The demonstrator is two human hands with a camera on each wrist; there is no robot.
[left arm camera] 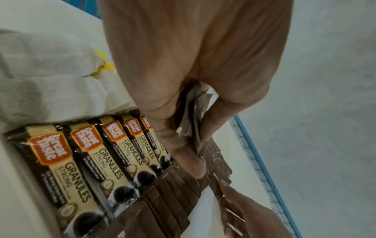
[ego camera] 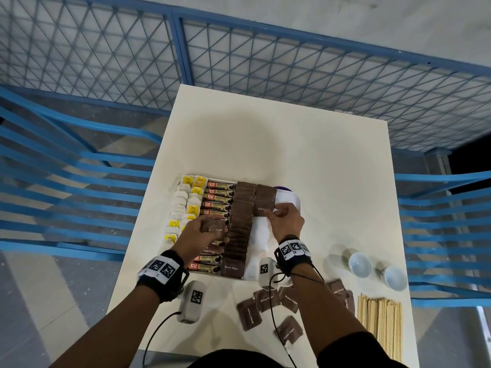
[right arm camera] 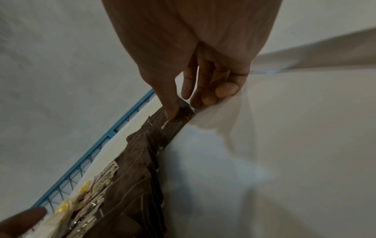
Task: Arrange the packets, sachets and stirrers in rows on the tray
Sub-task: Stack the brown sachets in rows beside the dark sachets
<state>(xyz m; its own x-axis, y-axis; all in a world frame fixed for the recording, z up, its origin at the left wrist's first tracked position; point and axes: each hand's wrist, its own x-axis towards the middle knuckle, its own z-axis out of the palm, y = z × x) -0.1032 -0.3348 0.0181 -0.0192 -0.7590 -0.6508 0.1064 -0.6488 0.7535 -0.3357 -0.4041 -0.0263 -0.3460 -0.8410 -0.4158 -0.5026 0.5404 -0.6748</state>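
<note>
A white tray [ego camera: 261, 235] holds rows of tea bags [ego camera: 180, 205], coffee sachets [ego camera: 219, 197] and brown sugar packets [ego camera: 240, 229]. A short second brown sugar row starts at the tray's far end. My right hand [ego camera: 285, 221] pinches a brown sugar packet [ego camera: 261, 208] at the near end of that second row, thumb on top [right arm camera: 173, 109]. My left hand [ego camera: 204, 235] hovers over the coffee sachets [left arm camera: 91, 161] and grips a small stack of brown sugar packets [left arm camera: 193, 112]. Loose brown sugar packets [ego camera: 265, 301] and wooden stirrers [ego camera: 380, 322] lie on the table near me.
Two white cups [ego camera: 360, 264] [ego camera: 395, 278] stand right of the tray. Two small grey devices with markers [ego camera: 192, 301] [ego camera: 267, 270] and their cables lie near the tray's front edge. Blue chairs flank the table and a blue mesh fence stands behind it.
</note>
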